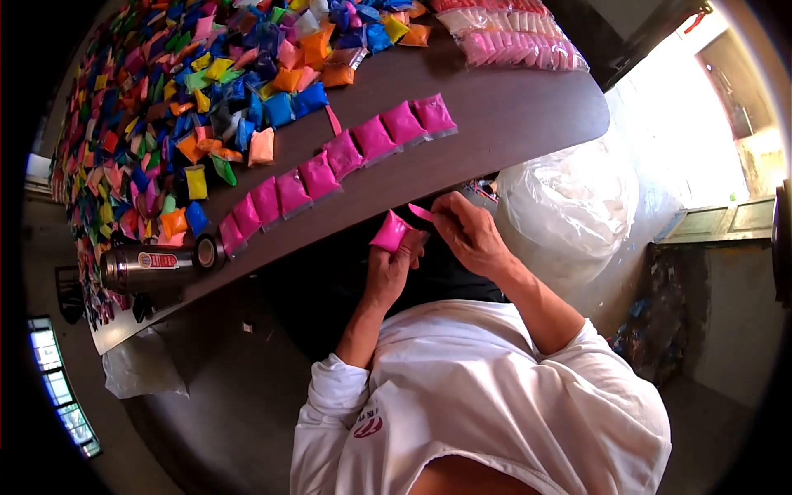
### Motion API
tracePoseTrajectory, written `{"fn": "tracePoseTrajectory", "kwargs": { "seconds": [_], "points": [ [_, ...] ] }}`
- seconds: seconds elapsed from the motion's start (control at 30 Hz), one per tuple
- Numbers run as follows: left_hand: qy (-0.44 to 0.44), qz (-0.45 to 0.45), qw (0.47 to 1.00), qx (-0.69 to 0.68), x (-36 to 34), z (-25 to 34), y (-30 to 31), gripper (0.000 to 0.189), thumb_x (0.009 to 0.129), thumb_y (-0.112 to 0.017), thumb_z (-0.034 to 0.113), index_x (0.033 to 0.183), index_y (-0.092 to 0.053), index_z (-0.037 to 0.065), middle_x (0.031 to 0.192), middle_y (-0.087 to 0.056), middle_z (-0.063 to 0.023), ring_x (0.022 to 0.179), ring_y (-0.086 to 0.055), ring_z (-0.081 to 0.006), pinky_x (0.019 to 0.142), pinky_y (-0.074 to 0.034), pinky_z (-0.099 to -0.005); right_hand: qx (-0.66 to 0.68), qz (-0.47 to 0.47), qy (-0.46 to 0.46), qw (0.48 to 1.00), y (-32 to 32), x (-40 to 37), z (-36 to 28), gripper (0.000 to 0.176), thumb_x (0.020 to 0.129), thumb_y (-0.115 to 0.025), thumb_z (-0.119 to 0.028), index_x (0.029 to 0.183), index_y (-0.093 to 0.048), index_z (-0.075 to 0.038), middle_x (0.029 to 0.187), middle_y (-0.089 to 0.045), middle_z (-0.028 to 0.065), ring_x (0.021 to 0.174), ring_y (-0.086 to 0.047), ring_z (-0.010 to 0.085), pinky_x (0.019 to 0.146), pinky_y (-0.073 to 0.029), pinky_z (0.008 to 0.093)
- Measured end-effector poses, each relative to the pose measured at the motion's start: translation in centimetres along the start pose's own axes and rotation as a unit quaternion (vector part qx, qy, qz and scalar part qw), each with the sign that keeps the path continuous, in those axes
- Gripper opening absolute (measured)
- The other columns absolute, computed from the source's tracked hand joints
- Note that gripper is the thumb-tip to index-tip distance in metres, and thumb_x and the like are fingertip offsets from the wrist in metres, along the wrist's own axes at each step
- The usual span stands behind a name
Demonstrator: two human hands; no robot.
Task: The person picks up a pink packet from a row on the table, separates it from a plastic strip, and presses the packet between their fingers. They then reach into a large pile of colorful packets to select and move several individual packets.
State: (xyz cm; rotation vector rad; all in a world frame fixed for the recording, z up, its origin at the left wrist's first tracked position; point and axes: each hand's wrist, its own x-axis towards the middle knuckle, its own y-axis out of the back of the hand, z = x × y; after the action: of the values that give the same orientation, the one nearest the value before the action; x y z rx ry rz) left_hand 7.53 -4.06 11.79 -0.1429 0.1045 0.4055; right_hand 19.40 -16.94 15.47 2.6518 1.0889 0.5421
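Observation:
In the head view, my left hand (389,268) is closed around a small bright pink packet (390,232), held in front of the table edge over my lap. Close beside it, my right hand (472,234) pinches a thin, flat pink strip (421,212) whose free end points toward the packet. Several similar pink packets with clear edges lie in a slanting row (318,175) on the brown table (495,124), just beyond my hands. Behind that row lies a slim red-pink strip (333,120).
A large heap of small multicoloured packets (239,91) covers the table's left side. A metal flask (153,269) lies at the near left edge. Clear-wrapped bundles of pink and red packets (516,37) lie at the far right. A big translucent plastic bag (569,206) stands right of the table.

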Motion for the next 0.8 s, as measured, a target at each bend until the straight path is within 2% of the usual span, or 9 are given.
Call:
{"fn": "tracePoseTrajectory", "kwargs": {
  "seconds": [0.03,0.17,0.3,0.4,0.53,0.6,0.63,0.73,0.8],
  "points": [
    [0.015,0.006,1.0,0.002,0.0,0.0,0.1,0.036,0.093,-0.058,0.041,0.091,-0.06,0.005,0.069,-0.055,0.0007,0.058,-0.048,-0.0067,0.054,-0.039,-0.022,-0.021,0.008,-0.014,1.0,0.1,-0.3,-1.0,0.008,0.087,-0.059,-0.006,0.091,-0.052,-0.003,0.072,-0.057,0.016,0.063,-0.059,0.0334,0.054,-0.046,0.0362],
    [0.05,0.037,0.998,-0.012,0.0,-0.4,-0.4,0.039,0.093,-0.057,0.043,0.088,-0.058,0.004,0.068,-0.054,-0.0008,0.058,-0.048,-0.008,0.055,-0.038,-0.0233,-0.114,0.047,0.055,0.991,-1.3,-0.7,-0.5,0.012,0.083,-0.062,-0.006,0.091,-0.053,-0.004,0.073,-0.059,0.0129,0.068,-0.061,0.0323,0.057,-0.048,0.0399],
    [0.075,0.038,0.996,0.018,0.5,-0.5,0.0,0.033,0.093,-0.058,0.037,0.088,-0.058,0.004,0.069,-0.055,-0.0004,0.059,-0.048,-0.0068,0.055,-0.038,-0.0233,-0.137,0.062,0.077,0.986,-2.7,-0.1,-0.6,0.011,0.083,-0.063,-0.005,0.09,-0.055,-0.004,0.071,-0.059,0.0139,0.062,-0.06,0.0314,0.053,-0.046,0.0374],
    [-0.002,0.062,0.994,0.085,0.9,-1.6,0.4,0.028,0.095,-0.055,0.029,0.081,-0.058,0.004,0.065,-0.055,0.0011,0.057,-0.049,-0.0065,0.051,-0.038,-0.0236,-0.15,0.067,0.078,0.983,-3.7,0.2,-1.2,0.01,0.081,-0.065,-0.007,0.085,-0.056,-0.004,0.071,-0.059,0.0123,0.062,-0.06,0.0312,0.053,-0.047,0.0383],
    [0.001,0.12,0.992,0.046,0.7,-1.1,-0.7,0.031,0.094,-0.056,0.03,0.077,-0.056,0.004,0.064,-0.054,0.0011,0.057,-0.048,-0.0069,0.052,-0.038,-0.0244,-0.189,0.043,0.117,0.974,-4.4,1.0,-0.1,0.01,0.079,-0.066,-0.009,0.079,-0.057,-0.004,0.069,-0.061,0.0111,0.06,-0.061,0.0314,0.053,-0.048,0.0383],
    [0.079,0.072,0.994,0.024,0.8,-1.6,-0.2,0.03,0.093,-0.057,0.029,0.077,-0.057,0.004,0.064,-0.053,0.0013,0.057,-0.048,-0.0065,0.052,-0.038,-0.024,-0.217,0.093,0.093,0.967,-3.9,1.4,0.4,0.01,0.079,-0.065,-0.009,0.077,-0.057,-0.004,0.067,-0.061,0.0119,0.059,-0.061,0.0316,0.052,-0.048,0.0376],
    [0.067,0.06,0.996,0.015,0.7,-1.7,0.0,0.028,0.093,-0.057,0.028,0.079,-0.058,0.004,0.065,-0.054,0.0015,0.057,-0.048,-0.0063,0.053,-0.039,-0.0236,-0.223,0.095,0.046,0.969,-3.5,1.3,0.4,0.008,0.079,-0.062,-0.007,0.08,-0.055,-0.005,0.071,-0.061,0.0115,0.065,-0.062,0.0297,0.055,-0.049,0.0378],
    [0.032,0.04,0.999,0.015,0.6,-0.8,-0.2,0.027,0.093,-0.057,0.027,0.081,-0.059,0.004,0.065,-0.054,0.0011,0.057,-0.049,-0.0061,0.053,-0.039,-0.0236,-0.17,0.09,0.038,0.98,-2.3,1.2,-1.3,0.007,0.08,-0.062,-0.007,0.082,-0.056,-0.004,0.071,-0.061,0.0117,0.064,-0.062,0.0302,0.055,-0.049,0.0375],
    [0.007,0.029,1.0,-0.003,0.9,-1.3,-0.3,0.027,0.093,-0.057,0.028,0.081,-0.059,0.004,0.065,-0.054,0.0007,0.057,-0.049,-0.006,0.053,-0.039,-0.0233,-0.16,0.088,0.093,0.979,-2.6,1.5,-1.4,0.007,0.08,-0.062,-0.008,0.083,-0.056,-0.004,0.071,-0.06,0.0118,0.064,-0.062,0.0305,0.055,-0.048,0.0381]
  ]
}}
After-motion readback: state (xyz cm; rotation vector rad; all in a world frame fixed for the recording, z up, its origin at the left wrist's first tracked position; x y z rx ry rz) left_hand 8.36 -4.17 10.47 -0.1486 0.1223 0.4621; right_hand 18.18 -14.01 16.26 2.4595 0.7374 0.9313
